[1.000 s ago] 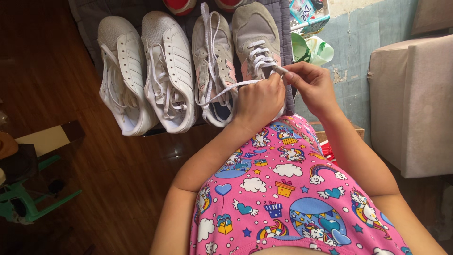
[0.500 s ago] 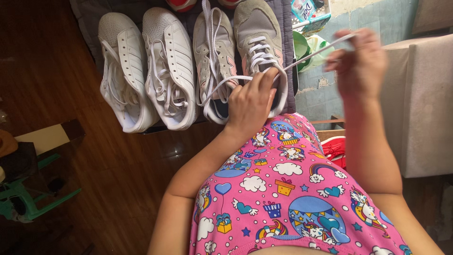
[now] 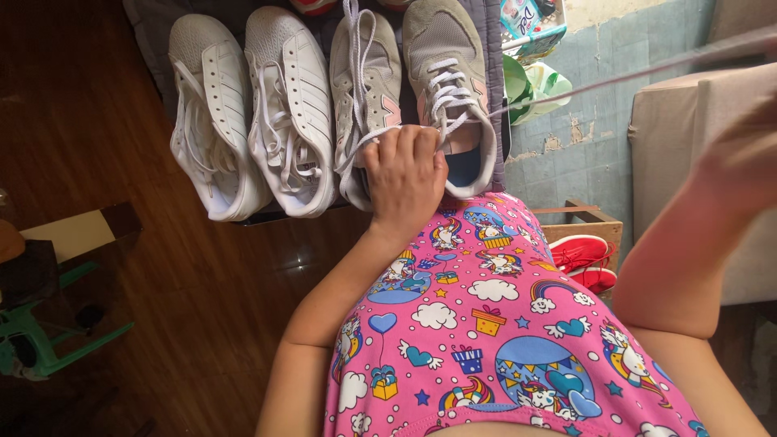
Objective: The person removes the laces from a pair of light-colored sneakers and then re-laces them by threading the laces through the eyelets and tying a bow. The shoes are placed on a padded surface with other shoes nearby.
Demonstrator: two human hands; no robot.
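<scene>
A pair of grey sneakers with pink trim stands on a dark mat; the right grey sneaker (image 3: pixel 441 57) has a white lace (image 3: pixel 599 81) stretched taut from its eyelets up to the right edge. My left hand (image 3: pixel 405 174) presses down on the heel end of this sneaker, fingers curled over its collar next to the left grey sneaker (image 3: pixel 364 73). My right hand (image 3: pixel 749 150), blurred at the far right, is raised high and pulls the lace; its fingers are partly out of frame.
A pair of white sneakers (image 3: pixel 251 105) lies left of the grey pair. Red shoes (image 3: pixel 587 259) sit in a wooden crate by my knee. A beige upholstered seat (image 3: pixel 688 137) stands right, a green plastic stool (image 3: pixel 48 340) left, on the dark wooden floor.
My right hand has drawn the lace out from the shoe, far up and to the right. My left hand let go of the lace and slid down onto the sneaker's heel.
</scene>
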